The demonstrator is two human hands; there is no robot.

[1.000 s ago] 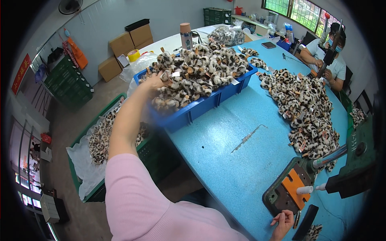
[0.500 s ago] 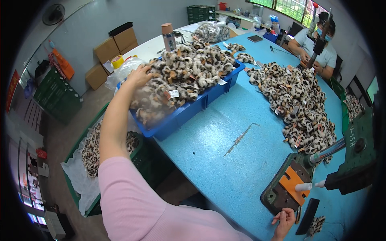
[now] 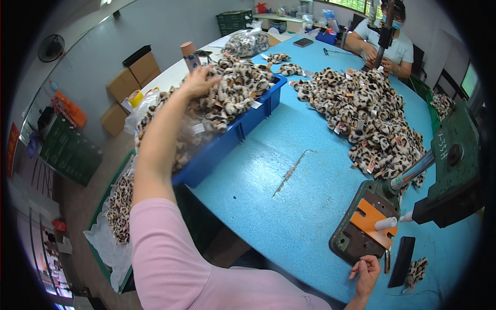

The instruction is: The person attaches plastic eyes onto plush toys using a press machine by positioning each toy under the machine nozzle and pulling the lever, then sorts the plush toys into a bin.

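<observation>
My left hand (image 3: 199, 83) reaches over a heap of leopard-print plush pieces (image 3: 235, 85) piled in a long blue plastic bin (image 3: 217, 150). Its fingers are spread across the top of the heap, with no piece gripped between them. Small tags hang from several pieces. My right hand (image 3: 366, 274), loosely curled with nothing visible in it, is at the near edge of a green bench press's base (image 3: 343, 240). An orange plate (image 3: 372, 223) with a white peg (image 3: 386, 223) sits on that base. Beside this hand lie a black bar (image 3: 401, 262) and one small plush piece (image 3: 416, 273).
A large mound of spotted plush pieces (image 3: 372, 113) covers the blue table's right side. Across the table sits a person (image 3: 388, 44) at another press. A lined green crate (image 3: 124, 206) of plush stands below left; a spray can (image 3: 189, 56) stands behind the bin.
My left hand has moved farther along the heap, its fingers lifting and spreading. The whole view has shifted slightly. My right hand stays by the press, still curled.
</observation>
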